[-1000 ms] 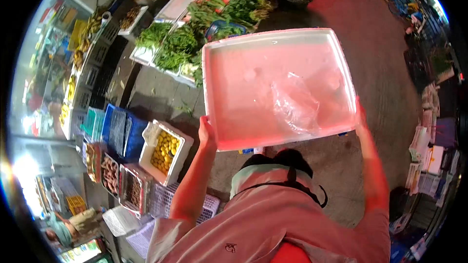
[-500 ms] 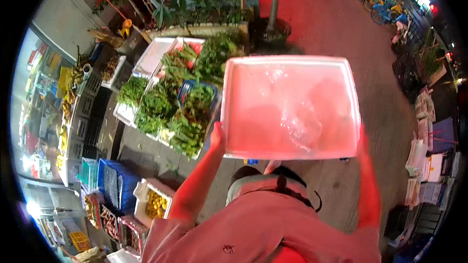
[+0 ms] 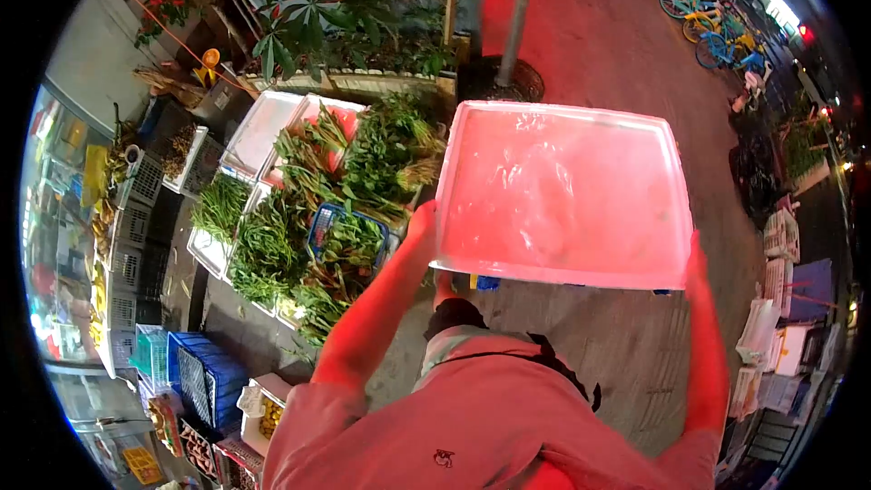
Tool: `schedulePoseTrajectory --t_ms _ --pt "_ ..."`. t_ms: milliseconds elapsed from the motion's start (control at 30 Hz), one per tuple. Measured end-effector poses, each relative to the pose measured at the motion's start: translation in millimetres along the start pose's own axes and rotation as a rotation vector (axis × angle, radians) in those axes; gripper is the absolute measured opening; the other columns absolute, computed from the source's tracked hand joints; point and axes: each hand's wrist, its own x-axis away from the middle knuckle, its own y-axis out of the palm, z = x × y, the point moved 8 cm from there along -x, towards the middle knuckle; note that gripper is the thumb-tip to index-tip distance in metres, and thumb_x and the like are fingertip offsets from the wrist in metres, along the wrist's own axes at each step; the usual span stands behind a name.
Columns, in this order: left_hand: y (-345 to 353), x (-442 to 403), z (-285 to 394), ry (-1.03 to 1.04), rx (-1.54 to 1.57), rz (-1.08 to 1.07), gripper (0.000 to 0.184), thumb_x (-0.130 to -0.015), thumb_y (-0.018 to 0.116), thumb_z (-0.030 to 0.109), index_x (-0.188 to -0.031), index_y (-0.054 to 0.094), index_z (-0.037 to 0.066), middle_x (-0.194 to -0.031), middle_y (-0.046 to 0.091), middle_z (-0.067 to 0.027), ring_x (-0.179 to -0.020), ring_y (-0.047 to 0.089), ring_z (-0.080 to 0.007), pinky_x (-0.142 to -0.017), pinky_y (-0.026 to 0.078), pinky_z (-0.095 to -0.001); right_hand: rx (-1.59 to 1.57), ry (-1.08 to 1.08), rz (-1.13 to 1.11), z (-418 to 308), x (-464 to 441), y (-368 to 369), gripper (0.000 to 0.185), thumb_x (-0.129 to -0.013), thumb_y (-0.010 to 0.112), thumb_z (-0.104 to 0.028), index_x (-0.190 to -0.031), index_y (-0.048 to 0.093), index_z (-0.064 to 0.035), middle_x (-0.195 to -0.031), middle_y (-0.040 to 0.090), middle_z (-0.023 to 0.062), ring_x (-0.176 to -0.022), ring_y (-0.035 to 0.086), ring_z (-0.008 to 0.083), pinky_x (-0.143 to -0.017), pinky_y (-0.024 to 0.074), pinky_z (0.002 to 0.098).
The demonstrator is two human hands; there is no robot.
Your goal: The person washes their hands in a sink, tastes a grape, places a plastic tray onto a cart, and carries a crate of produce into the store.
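Observation:
A large white foam box (image 3: 562,195), lit red, is held out in front of my body with its open side toward me. Clear plastic film glints inside it. My left hand (image 3: 424,222) grips its left side near the lower corner. On the opposite side, my right hand (image 3: 696,259) holds the lower right edge. Both hands have their fingers partly hidden behind the box. Bunches of leafy greens (image 3: 272,249) lie left of the box, with a blue basket (image 3: 386,249) among them.
A planter (image 3: 354,83) and a tree trunk (image 3: 517,27) stand ahead. Blue crates (image 3: 209,381) and a box of yellow fruit (image 3: 270,417) are at lower left. Stacked white crates (image 3: 762,331) line the right side, with parked bicycles (image 3: 712,32) farther up.
The box, still in both hands, has shifted right in view and tilted slightly. The greens and crates have slid left and down, and more of the planter and bicycles shows.

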Motion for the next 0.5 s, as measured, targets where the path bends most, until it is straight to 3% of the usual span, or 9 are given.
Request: schedulePoseTrajectory --t_ms 133,200,267,300,367,400,500 --pt "12 -92 93 0.053 -0.037 -0.098 0.04 -0.093 0.041 0.033 -0.102 0.064 0.001 -0.09 0.068 -0.0155 -0.076 0.067 -0.0322 -0.072 0.055 -0.0456 -0.085 -0.026 0.007 -43 -88 59 0.085 -0.092 0.037 -0.069 -0.131 0.053 0.0048 -0.126 0.059 0.0142 -0.112 0.057 0.0223 -0.096 0.0443 0.0351" --pt "26 -114 153 0.015 -0.072 -0.061 0.041 -0.095 0.037 0.032 -0.104 0.063 0.001 -0.093 0.068 -0.0169 -0.082 0.067 -0.0329 -0.077 0.054 -0.0463 0.045 0.064 0.031 -87 -119 86 0.084 -0.092 0.036 -0.069 -0.131 0.053 0.0039 -0.124 0.059 0.0131 -0.111 0.058 0.021 -0.093 0.0457 0.0335" --pt "32 -170 202 -0.008 0.001 -0.12 0.047 -0.097 0.035 0.037 -0.12 0.052 0.0 -0.107 0.063 -0.021 -0.095 0.064 -0.0362 -0.084 0.053 -0.0513 0.063 0.043 0.005 -146 -149 122 0.084 -0.092 0.036 -0.069 -0.131 0.053 0.0027 -0.124 0.06 0.0123 -0.111 0.058 0.0204 -0.092 0.0465 0.0336" --pt "33 -201 228 -0.008 0.015 -0.12 0.047 -0.097 0.035 0.037 -0.12 0.052 0.0 -0.107 0.063 -0.021 -0.095 0.064 -0.0362 -0.084 0.053 -0.0513 0.032 -0.002 -0.029 -177 -169 144 0.083 -0.091 0.037 -0.07 -0.131 0.053 0.0017 -0.124 0.06 0.0118 -0.111 0.057 0.0201 -0.091 0.0468 0.0342" --pt "34 -259 273 -0.051 0.281 -0.096 0.067 -0.098 0.028 0.054 -0.13 0.044 -0.003 -0.116 0.06 -0.022 -0.103 0.062 -0.0378 -0.094 0.048 -0.0547 -0.005 -0.007 -0.033 -219 -242 169 0.083 -0.091 0.038 -0.069 -0.131 0.053 0.0023 -0.124 0.06 0.013 -0.11 0.058 0.0214 -0.091 0.0473 0.0354" --pt "40 -272 294 -0.059 0.342 -0.089 0.069 -0.097 0.028 0.056 -0.131 0.042 -0.003 -0.118 0.06 -0.0223 -0.104 0.062 -0.0381 -0.094 0.047 -0.0553 -0.049 -0.004 -0.035 -238 -276 175 0.084 -0.091 0.038 -0.069 -0.132 0.053 0.0029 -0.124 0.06 0.0142 -0.109 0.058 0.0226 -0.091 0.0478 0.0367" --pt "64 -265 337 -0.104 0.362 -0.075 0.074 -0.096 0.027 0.06 -0.134 0.037 -0.004 -0.121 0.057 -0.0231 -0.108 0.06 -0.0389 -0.096 0.045 -0.057 0.203 0.049 0.014 -308 -356 171 0.079 -0.09 0.04 -0.07 -0.125 0.059 -0.0016 -0.106 0.064 0.0109 -0.087 0.061 0.022 -0.073 0.0518 0.0378"
